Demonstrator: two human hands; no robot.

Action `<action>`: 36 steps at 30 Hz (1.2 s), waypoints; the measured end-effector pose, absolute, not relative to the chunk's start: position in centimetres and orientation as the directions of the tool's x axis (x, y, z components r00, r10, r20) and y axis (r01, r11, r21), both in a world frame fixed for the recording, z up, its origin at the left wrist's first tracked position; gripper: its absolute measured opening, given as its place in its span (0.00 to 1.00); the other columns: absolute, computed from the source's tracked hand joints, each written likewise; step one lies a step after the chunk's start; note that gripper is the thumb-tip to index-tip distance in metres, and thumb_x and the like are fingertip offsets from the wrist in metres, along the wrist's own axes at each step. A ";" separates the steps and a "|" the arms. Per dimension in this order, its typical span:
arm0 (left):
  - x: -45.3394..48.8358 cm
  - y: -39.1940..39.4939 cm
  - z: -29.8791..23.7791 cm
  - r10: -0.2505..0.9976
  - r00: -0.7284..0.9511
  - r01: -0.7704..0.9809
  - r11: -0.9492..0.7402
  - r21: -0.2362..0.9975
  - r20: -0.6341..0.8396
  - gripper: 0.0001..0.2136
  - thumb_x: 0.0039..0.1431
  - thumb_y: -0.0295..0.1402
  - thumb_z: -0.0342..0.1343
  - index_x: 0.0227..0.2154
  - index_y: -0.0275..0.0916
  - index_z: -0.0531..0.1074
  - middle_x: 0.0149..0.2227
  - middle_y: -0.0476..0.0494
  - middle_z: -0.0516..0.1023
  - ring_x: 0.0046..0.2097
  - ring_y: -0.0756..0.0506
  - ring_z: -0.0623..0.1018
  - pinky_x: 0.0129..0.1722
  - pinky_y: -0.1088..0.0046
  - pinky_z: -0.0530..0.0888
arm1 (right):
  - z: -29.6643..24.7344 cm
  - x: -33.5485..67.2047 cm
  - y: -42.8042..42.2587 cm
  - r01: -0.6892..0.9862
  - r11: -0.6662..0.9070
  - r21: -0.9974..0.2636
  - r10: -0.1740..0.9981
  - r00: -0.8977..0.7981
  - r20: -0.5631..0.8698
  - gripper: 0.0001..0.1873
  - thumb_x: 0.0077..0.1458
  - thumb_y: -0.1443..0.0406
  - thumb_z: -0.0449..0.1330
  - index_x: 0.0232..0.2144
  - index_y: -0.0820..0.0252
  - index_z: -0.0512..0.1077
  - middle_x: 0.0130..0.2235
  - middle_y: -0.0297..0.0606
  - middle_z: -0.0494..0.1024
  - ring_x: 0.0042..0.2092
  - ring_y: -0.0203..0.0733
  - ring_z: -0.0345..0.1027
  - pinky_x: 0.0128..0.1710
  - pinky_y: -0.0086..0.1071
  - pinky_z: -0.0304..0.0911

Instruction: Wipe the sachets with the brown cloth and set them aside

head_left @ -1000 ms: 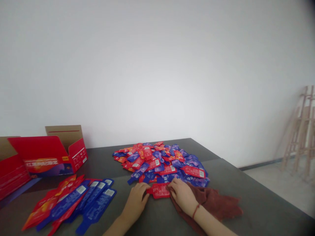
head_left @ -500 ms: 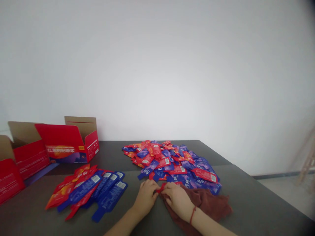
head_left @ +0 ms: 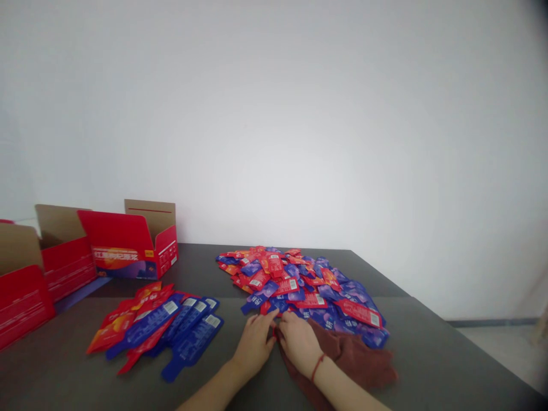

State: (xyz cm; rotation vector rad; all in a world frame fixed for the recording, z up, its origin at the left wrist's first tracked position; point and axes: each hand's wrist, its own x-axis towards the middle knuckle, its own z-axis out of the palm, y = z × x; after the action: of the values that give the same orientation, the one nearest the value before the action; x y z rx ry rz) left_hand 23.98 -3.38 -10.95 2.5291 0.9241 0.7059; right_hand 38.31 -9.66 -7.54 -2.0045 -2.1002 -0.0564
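My left hand (head_left: 256,342) and my right hand (head_left: 298,342) are close together at the near edge of a sachet pile. Their fingertips pinch a red sachet (head_left: 274,331), of which only a sliver shows between them; the rest is hidden. A crumpled brown cloth (head_left: 353,358) lies under and beside my right hand, on the dark table (head_left: 432,365). Just beyond the fingers spreads the large heap of red and blue spouted sachets (head_left: 286,285). To the left of my left hand, several more red and blue sachets (head_left: 194,341) overlap in a smaller, fanned pile.
An open red carton (head_left: 124,251) with raised flaps stands at the back left. Two more open cartons, a middle one (head_left: 71,271) and a nearer one (head_left: 21,302), stand left of it. A pale wall (head_left: 274,125) rises behind the table.
The view has shifted slightly, so the cartons appear further right. My hands stay together; less of the red sachet shows between them, and my right hand has shifted a little left.
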 end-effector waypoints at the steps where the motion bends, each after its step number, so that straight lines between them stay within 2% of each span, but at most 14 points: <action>1: 24.0 -3.5 -10.9 0.667 0.667 0.498 -0.731 0.467 0.332 0.31 0.50 0.21 0.51 0.59 0.44 0.60 0.48 0.45 0.76 0.53 0.42 0.71 0.59 0.58 0.58 | -7.7 38.0 -9.8 0.989 0.067 -0.130 0.980 -0.041 0.196 0.12 0.58 0.70 0.52 0.35 0.59 0.76 0.41 0.41 0.75 0.44 0.44 0.67 0.43 0.32 0.59; 5: 23.9 -3.9 -10.6 0.642 0.689 0.512 -0.759 0.402 0.336 0.29 0.53 0.21 0.50 0.58 0.44 0.60 0.49 0.44 0.76 0.54 0.43 0.71 0.61 0.57 0.54 | -7.9 39.5 -11.0 0.991 0.033 -0.128 0.979 -0.006 0.202 0.12 0.59 0.69 0.52 0.35 0.56 0.76 0.40 0.39 0.75 0.44 0.43 0.67 0.43 0.32 0.59; 12: 24.1 -4.6 -9.8 0.620 0.709 0.552 -0.785 0.281 0.336 0.26 0.52 0.21 0.50 0.56 0.40 0.64 0.48 0.41 0.76 0.52 0.42 0.72 0.62 0.56 0.51 | -7.9 44.3 -12.1 0.979 -0.163 -0.122 0.959 0.186 0.215 0.16 0.61 0.70 0.47 0.33 0.62 0.75 0.40 0.46 0.75 0.44 0.48 0.67 0.43 0.36 0.60; 16: 24.4 -5.0 -9.9 0.589 0.723 0.519 -0.808 0.278 0.362 0.26 0.51 0.23 0.50 0.55 0.40 0.65 0.51 0.42 0.74 0.55 0.42 0.70 0.63 0.57 0.51 | -7.8 43.0 -11.2 0.986 -0.100 -0.135 0.969 0.128 0.213 0.15 0.60 0.70 0.49 0.32 0.60 0.75 0.40 0.43 0.76 0.43 0.45 0.68 0.43 0.33 0.59; 22: 24.5 -5.8 -9.8 0.586 0.767 0.522 -0.807 0.278 0.261 0.31 0.53 0.25 0.47 0.62 0.34 0.57 0.62 0.39 0.63 0.63 0.43 0.61 0.62 0.60 0.57 | -7.5 41.5 -10.8 0.981 0.056 -0.183 0.974 -0.013 0.226 0.13 0.58 0.71 0.51 0.34 0.57 0.76 0.40 0.37 0.77 0.44 0.41 0.67 0.46 0.30 0.57; 27: 24.3 -6.2 -8.7 0.595 0.789 0.551 -0.796 0.251 0.154 0.28 0.51 0.26 0.47 0.58 0.35 0.64 0.61 0.40 0.64 0.64 0.42 0.59 0.63 0.59 0.55 | -8.2 42.7 -13.1 0.942 0.179 -0.285 0.957 -0.099 0.273 0.14 0.58 0.71 0.51 0.37 0.55 0.75 0.40 0.34 0.76 0.45 0.39 0.66 0.47 0.28 0.56; 31: 24.0 -6.1 -8.5 0.553 0.825 0.515 -0.821 0.247 0.116 0.30 0.50 0.26 0.48 0.60 0.34 0.62 0.64 0.40 0.60 0.65 0.42 0.57 0.64 0.58 0.53 | -8.6 42.8 -13.6 0.941 0.082 -0.328 0.960 0.014 0.279 0.14 0.58 0.71 0.50 0.35 0.56 0.75 0.40 0.36 0.76 0.45 0.41 0.66 0.46 0.29 0.57; 36: 23.8 -5.5 -9.6 0.549 0.818 0.491 -0.822 0.289 0.172 0.23 0.62 0.29 0.41 0.61 0.40 0.60 0.64 0.42 0.59 0.65 0.44 0.58 0.63 0.58 0.54 | -8.8 41.4 -12.5 0.983 -0.006 -0.185 0.961 0.057 0.271 0.13 0.57 0.72 0.51 0.33 0.59 0.75 0.39 0.39 0.76 0.43 0.44 0.67 0.44 0.33 0.57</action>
State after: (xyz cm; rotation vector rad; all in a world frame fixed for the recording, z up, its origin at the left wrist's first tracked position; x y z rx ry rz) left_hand 23.82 -5.46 -9.57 2.7703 0.8042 0.3652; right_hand 41.43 -12.47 -8.77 -2.0208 -1.9562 -0.0950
